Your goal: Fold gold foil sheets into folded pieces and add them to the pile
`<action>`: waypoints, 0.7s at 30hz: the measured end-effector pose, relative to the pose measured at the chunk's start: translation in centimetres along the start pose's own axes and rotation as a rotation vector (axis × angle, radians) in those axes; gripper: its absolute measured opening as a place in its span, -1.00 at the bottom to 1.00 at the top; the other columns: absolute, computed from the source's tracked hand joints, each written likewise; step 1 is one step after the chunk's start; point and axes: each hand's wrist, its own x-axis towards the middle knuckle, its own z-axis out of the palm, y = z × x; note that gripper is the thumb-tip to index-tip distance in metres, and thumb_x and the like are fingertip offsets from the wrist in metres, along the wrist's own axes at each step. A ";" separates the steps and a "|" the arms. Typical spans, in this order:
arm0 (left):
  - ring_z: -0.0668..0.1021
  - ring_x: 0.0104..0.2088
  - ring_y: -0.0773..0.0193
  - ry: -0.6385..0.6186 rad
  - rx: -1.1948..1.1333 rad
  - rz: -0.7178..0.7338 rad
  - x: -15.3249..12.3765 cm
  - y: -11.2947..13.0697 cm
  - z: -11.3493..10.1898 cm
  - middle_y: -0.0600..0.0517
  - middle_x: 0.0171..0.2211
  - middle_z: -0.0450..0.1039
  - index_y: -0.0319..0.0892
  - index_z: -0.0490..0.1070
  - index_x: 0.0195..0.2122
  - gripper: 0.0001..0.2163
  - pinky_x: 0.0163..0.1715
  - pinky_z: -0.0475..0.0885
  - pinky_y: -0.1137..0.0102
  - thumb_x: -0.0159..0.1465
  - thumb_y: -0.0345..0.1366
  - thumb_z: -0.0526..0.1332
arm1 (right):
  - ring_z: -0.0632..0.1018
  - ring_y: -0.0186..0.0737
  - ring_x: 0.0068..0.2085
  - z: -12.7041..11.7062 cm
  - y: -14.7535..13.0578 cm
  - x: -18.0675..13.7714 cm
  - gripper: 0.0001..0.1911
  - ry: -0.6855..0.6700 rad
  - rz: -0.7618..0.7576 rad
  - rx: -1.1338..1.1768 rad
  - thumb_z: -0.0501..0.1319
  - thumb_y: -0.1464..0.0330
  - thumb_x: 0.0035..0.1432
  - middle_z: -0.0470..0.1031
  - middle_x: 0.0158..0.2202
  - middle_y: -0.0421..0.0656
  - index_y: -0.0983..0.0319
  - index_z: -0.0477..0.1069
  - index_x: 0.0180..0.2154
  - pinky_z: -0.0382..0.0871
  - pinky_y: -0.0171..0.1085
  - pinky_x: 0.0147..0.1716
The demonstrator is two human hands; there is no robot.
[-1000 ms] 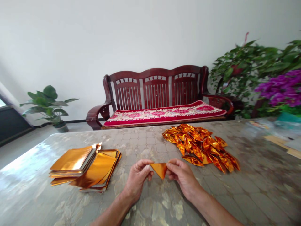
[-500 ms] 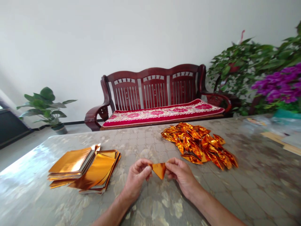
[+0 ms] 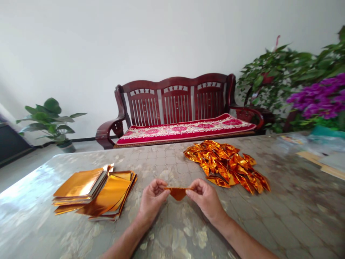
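Note:
Between my two hands, above the table, is a small folded piece of gold foil paper [image 3: 178, 193], its point hanging downward. My left hand [image 3: 153, 198] pinches its left corner between thumb and fingers. The right corner is pinched the same way by my right hand [image 3: 206, 198]. Beyond my right hand lies a heap of folded gold foil pieces [image 3: 226, 163], shiny and pointed. To the left of my left hand rest stacks of flat gold foil sheets [image 3: 107, 196], some with grey edges showing.
A patterned tabletop [image 3: 167, 237] spreads under everything. At its right end lie clear plastic bags [image 3: 292, 142] and flat tan pieces [image 3: 320, 165]. Behind the table stands a dark wooden bench [image 3: 176, 97] with a red floral cover. Potted plants flank it, with purple flowers [image 3: 320, 95] at right.
My hands have moved slightly apart, the left one shifting left. The folded foil paper now looks wider and flatter between them, its downward point shorter.

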 end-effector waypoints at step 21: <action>0.49 -0.36 0.31 -0.243 0.602 0.378 0.2 -0.7 -1.3 0.08 -0.41 0.45 -0.16 0.44 -0.39 -0.92 -0.34 0.34 0.47 0.21 -0.44 0.19 | 0.52 -0.29 -0.31 -2.3 0.9 0.5 -0.88 -0.282 -0.457 -0.602 0.19 0.47 0.19 0.53 -0.38 -0.25 0.15 0.46 -0.35 0.29 -0.36 -0.29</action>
